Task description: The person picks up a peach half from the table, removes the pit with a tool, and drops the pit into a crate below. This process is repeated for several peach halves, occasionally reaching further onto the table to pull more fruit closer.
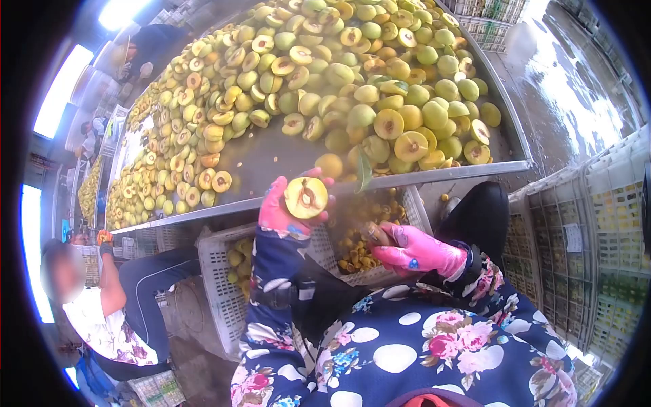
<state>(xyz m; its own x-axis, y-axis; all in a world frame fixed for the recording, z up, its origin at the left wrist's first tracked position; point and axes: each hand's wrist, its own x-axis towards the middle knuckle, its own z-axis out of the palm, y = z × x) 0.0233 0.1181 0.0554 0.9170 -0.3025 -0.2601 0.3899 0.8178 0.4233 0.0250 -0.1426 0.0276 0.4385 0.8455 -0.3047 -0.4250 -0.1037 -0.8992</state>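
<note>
My left hand (293, 210), in a pink glove, is closed around a halved yellow-green stone fruit (306, 198). The cut face is turned up and shows a brown-edged pit area at its middle. My right hand (420, 248), also pink-gloved, grips a small brownish tool (377, 234) whose working end I cannot make out. Both hands are above my lap, just in front of the metal table (271, 152). Whole and halved stone fruits (400, 125) are heaped across that table. A green leaf (364, 169) hangs by its front edge.
Beneath the table edge stand a white crate (224, 298) with fruit and another crate (417, 210) holding small yellow pieces. Stacked crates (576, 251) line the right side, beside wet floor (549, 74). A co-worker (112, 298) sits at the left.
</note>
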